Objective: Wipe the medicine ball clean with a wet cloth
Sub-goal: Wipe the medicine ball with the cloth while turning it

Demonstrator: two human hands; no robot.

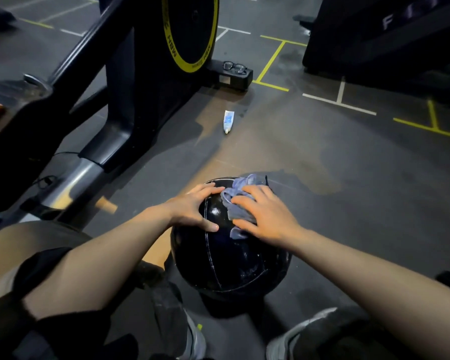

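Note:
A black medicine ball (226,263) with white stitched seams sits on the dark gym floor between my feet. Its upper face shines wet. My left hand (192,209) rests spread on the ball's upper left side, fingers straight. My right hand (263,215) presses a crumpled blue-grey cloth (234,201) flat against the ball's top right, fingers extended over it. Part of the cloth sticks out beyond my fingertips at the far side of the ball.
An exercise bike (130,81) with a yellow-rimmed flywheel stands to the left and behind, glasses (235,67) lying on its base. A small white-and-blue tube (228,121) lies on the floor beyond the ball. A dark machine (385,40) stands at the far right. My grey shoes are at the bottom.

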